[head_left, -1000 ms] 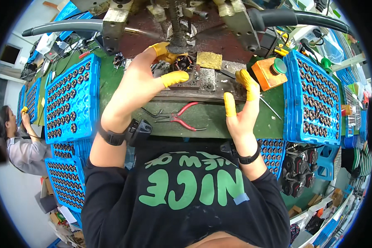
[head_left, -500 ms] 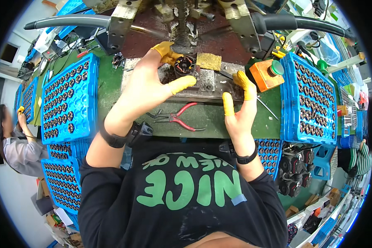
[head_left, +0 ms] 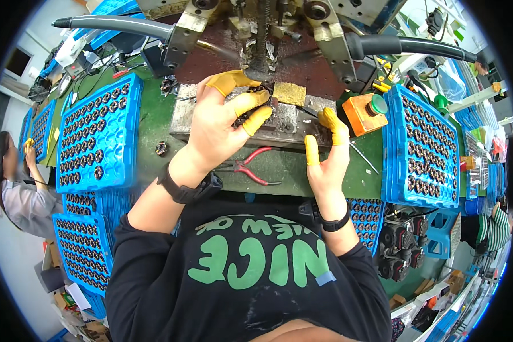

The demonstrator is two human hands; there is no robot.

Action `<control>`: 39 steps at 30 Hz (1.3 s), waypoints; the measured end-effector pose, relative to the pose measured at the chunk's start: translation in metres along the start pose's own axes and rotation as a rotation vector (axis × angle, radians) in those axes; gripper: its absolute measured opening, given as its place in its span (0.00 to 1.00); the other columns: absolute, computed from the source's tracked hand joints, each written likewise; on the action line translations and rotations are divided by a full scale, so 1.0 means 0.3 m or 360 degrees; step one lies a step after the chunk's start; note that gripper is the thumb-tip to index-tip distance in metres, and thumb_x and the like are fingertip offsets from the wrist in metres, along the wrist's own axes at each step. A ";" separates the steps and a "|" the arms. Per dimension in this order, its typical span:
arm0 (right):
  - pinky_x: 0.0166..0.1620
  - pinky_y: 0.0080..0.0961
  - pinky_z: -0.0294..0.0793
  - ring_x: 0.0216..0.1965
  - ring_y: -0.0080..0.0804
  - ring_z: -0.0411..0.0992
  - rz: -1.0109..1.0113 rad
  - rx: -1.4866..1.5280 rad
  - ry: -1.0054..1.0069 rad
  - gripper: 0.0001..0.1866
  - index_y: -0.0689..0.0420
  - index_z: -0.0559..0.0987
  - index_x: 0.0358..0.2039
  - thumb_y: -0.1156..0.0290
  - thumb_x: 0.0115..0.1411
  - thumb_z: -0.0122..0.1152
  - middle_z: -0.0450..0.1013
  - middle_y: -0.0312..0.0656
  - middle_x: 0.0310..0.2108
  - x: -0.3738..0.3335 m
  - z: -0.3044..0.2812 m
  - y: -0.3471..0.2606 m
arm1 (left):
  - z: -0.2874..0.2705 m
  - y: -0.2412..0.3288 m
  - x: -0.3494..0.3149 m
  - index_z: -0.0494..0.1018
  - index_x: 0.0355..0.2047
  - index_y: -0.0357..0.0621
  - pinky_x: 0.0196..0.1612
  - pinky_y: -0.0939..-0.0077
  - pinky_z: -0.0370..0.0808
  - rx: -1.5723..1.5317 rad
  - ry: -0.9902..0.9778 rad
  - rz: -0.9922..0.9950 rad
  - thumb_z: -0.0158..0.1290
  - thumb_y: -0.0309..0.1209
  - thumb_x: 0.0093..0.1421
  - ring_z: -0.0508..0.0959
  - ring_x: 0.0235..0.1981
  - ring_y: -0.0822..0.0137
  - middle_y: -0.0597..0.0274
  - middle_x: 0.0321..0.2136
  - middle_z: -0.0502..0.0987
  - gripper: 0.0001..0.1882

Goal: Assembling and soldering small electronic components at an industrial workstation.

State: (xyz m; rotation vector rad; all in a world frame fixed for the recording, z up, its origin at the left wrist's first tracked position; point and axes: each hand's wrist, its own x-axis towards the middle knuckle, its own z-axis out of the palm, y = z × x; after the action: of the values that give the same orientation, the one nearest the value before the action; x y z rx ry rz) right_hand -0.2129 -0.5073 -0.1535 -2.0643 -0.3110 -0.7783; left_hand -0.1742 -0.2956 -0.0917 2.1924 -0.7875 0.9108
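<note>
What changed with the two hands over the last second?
The left hand curled its yellow-capped fingers down around the small dark part on the metal block under the press; a second ago its forefinger pointed out flat. The right hand barely moved, resting at the block's edge. The red pliers, blue trays and orange button box stayed put.

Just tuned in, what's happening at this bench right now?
A person at a green workbench has the left hand, in yellow fingertip covers, over a small dark part on the metal press block. The right hand rests at the block's front edge. Red pliers lie untouched; blue trays of parts flank both sides.
</note>
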 end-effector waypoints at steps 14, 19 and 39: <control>0.60 0.45 0.58 0.54 0.53 0.62 -0.0186 -0.0518 -0.0037 0.27 0.62 0.70 0.53 0.72 0.51 0.64 0.66 0.53 0.51 0.064 -0.107 -0.027 | -0.115 0.011 0.008 0.64 0.52 0.38 0.55 0.65 0.67 -0.0479 -0.0179 -0.0699 0.65 0.36 0.47 0.71 0.51 0.57 0.49 0.47 0.71 0.34; 0.64 0.43 0.52 0.63 0.55 0.53 -0.0116 -0.0876 -0.0087 0.36 0.61 0.61 0.61 0.76 0.51 0.62 0.58 0.53 0.61 0.088 -0.273 0.066 | -0.293 -0.084 -0.109 0.72 0.46 0.38 0.50 0.69 0.70 -0.0195 -0.0236 -0.0640 0.62 0.33 0.51 0.75 0.46 0.58 0.53 0.42 0.75 0.23; 0.63 0.44 0.51 0.63 0.47 0.56 -0.0101 -0.0980 -0.0052 0.32 0.61 0.62 0.60 0.67 0.56 0.60 0.61 0.50 0.60 0.108 -0.251 0.118 | -0.772 -0.334 -0.572 0.70 0.54 0.49 0.60 0.36 0.51 0.1499 -0.0326 -0.1849 0.53 0.40 0.59 0.62 0.59 0.48 0.48 0.53 0.68 0.23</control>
State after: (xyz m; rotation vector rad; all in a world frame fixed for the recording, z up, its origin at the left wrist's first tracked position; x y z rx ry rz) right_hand -0.2017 -0.5910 -0.1251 -2.6532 -0.1639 -0.9643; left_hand -0.2920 -0.0159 -0.1239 2.8714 1.0474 0.4205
